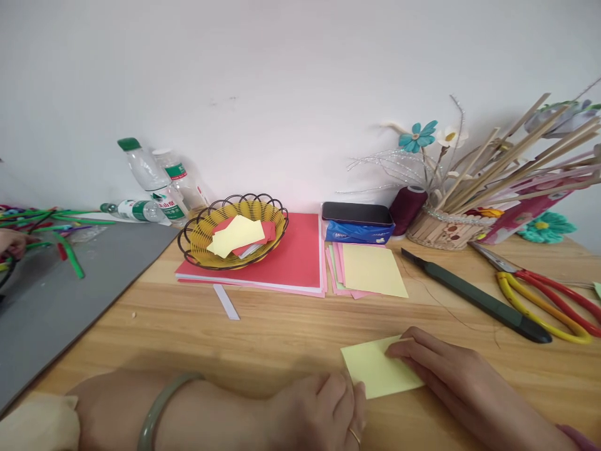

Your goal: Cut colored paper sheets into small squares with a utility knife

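Note:
A pale yellow sheet of paper (378,369), seemingly folded, lies on the wooden table in front of me. My left hand (323,404) is closed, its fingers curled at the sheet's lower left corner; a green bangle circles that wrist and a ring is on one finger. From the right, my right hand (446,369) pinches the sheet near its right edge, fingertips on top. Part of that edge is hidden under the fingers. Just beyond the sheet is a stack of square coloured papers (373,269), yellow uppermost.
A yellow basket (197,244) holding paper pieces stands on red paper sheets (300,250). To the right lie a dark green utility knife (479,297) and scissors (539,294). Behind are a blue tissue pack (357,232) and a stick-filled holder (436,228). Another person's hand (14,243) shows far left.

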Action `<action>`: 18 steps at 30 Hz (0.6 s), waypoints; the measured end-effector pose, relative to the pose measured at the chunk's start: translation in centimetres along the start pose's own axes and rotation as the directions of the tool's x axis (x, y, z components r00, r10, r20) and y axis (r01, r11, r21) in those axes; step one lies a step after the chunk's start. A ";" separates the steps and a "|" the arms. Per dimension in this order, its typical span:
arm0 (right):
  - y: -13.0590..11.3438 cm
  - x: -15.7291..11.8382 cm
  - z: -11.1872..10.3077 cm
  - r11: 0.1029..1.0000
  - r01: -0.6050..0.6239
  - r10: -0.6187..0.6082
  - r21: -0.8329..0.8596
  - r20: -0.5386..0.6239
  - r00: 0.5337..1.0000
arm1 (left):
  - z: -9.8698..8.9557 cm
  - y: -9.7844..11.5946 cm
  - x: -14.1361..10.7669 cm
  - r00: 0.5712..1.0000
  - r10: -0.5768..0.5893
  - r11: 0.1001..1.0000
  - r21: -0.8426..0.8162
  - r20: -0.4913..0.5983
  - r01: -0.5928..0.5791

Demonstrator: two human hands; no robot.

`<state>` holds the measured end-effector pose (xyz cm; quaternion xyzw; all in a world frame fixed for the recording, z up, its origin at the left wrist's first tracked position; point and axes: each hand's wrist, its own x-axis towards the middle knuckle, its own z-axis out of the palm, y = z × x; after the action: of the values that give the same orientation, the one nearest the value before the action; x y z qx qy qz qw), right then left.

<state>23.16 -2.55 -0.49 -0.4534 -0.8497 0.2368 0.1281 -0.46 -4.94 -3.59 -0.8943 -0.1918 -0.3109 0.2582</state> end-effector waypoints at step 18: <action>-0.1 0.0 1.0 0.999 -0.003 -0.002 -0.038 -0.114 0.993 | -0.8 -1.8 1.0 0.840 -0.345 0.849 -0.242 0.418 0.469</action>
<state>22.63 -2.89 -1.32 -0.4687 -0.8452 0.1943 0.1677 -0.99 -3.77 -1.73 -0.9037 -0.3682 -0.2183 -0.0101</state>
